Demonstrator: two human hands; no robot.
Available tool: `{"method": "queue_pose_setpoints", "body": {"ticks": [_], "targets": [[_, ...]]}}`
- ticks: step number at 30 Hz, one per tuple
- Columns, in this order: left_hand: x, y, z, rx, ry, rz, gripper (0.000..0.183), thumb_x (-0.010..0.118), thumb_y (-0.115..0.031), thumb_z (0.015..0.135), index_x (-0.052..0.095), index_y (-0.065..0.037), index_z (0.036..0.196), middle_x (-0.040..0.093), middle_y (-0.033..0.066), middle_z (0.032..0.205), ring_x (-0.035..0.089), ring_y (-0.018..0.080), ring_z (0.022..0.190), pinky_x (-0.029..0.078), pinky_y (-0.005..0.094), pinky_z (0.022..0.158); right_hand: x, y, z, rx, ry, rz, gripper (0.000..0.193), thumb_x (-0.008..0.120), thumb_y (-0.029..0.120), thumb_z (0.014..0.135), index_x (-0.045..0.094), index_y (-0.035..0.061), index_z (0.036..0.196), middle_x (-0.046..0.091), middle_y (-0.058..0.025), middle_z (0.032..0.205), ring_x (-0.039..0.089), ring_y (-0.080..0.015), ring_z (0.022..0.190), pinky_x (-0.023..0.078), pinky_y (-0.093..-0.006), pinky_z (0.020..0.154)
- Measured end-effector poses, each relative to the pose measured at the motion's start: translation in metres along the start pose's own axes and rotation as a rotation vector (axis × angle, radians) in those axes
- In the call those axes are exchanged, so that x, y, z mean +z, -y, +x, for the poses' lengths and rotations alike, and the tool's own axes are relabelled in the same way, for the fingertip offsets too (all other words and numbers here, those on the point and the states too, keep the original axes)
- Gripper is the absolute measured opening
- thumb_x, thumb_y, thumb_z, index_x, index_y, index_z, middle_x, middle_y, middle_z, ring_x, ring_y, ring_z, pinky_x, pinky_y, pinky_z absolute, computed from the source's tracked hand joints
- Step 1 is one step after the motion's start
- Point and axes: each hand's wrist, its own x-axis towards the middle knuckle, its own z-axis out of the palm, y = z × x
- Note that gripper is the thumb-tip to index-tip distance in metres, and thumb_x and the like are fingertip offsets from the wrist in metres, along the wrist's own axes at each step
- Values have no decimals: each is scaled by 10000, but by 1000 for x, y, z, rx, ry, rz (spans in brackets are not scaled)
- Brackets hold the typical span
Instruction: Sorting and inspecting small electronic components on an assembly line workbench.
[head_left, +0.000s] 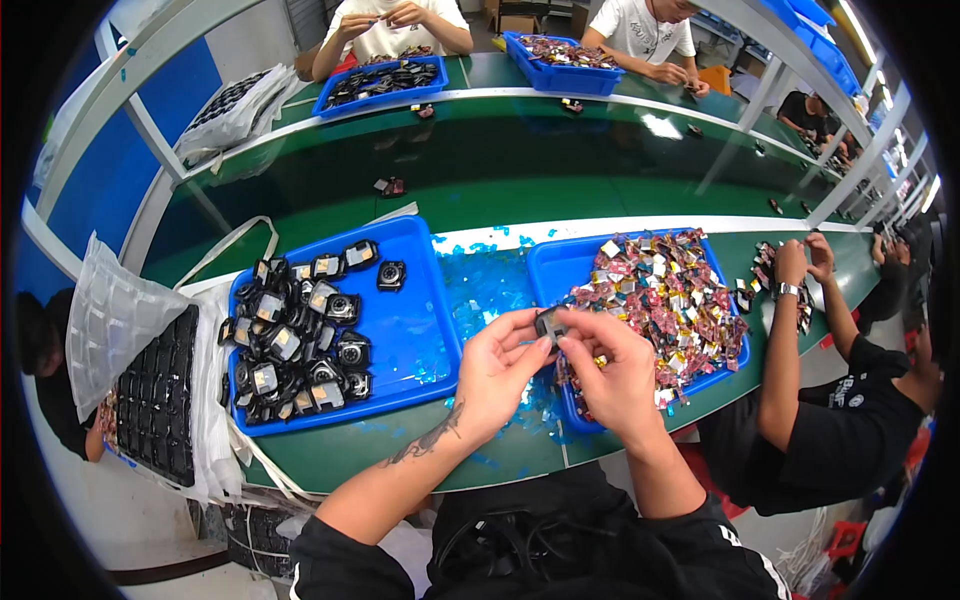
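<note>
Between the fingertips of both hands I hold a small black watch case (pixel 549 326), over the gap between two blue trays. My left hand (pixel 497 368) pinches it from the left, and my right hand (pixel 618 365) grips its other side; the fingers hide part of it. A heap of similar black watch cases (pixel 285 345) fills the left side of the left blue tray (pixel 415 320). Small circuit assemblies (pixel 665 310) in red, white and yellow are piled in the right blue tray (pixel 556 275), beneath and beyond my right hand.
Blue film scraps (pixel 482 285) litter the green bench between the trays. Stacked black moulded trays (pixel 160 400) with clear plastic stand at the left. A green conveyor belt (pixel 480 150) runs beyond. A co-worker (pixel 830 400) sits close on my right; others work across the belt.
</note>
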Motion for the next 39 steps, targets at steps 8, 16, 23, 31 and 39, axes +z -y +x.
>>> {"method": "queue_pose_setpoints", "body": {"ticks": [8,16,23,31,39], "targets": [[-7,1,-4,-22,65,25,349,649,-4,894,532,79,1212,643,175,1142,634,184,1047,525,287,917,-10,16,1,68,3,33,84,711,0,813,650,-11,870,620,-40,652,525,-56,523,404,-226,475],[-5,3,-4,58,124,53,290,621,25,901,541,72,1176,640,167,1148,629,187,1066,520,289,927,-10,19,3,47,-9,57,60,697,3,817,669,-14,867,638,-51,655,496,-55,487,387,-236,450],[-4,4,-7,56,115,77,295,625,34,894,545,66,1177,638,166,1150,623,189,1079,516,296,937,-14,21,3,72,15,64,63,688,3,822,674,-19,879,656,-60,674,499,-59,486,391,-242,450],[-6,3,-8,69,124,119,290,618,44,896,548,65,1176,637,166,1149,625,198,1081,519,301,939,-16,25,4,79,18,37,70,702,26,806,678,-19,853,630,-67,622,497,-79,457,395,-254,443],[-3,9,-15,100,151,6,262,596,40,912,539,66,1166,627,173,1162,629,206,1067,545,331,917,-27,27,7,91,85,-9,190,746,61,764,565,11,733,532,-46,537,444,-82,431,353,-258,424]]}}
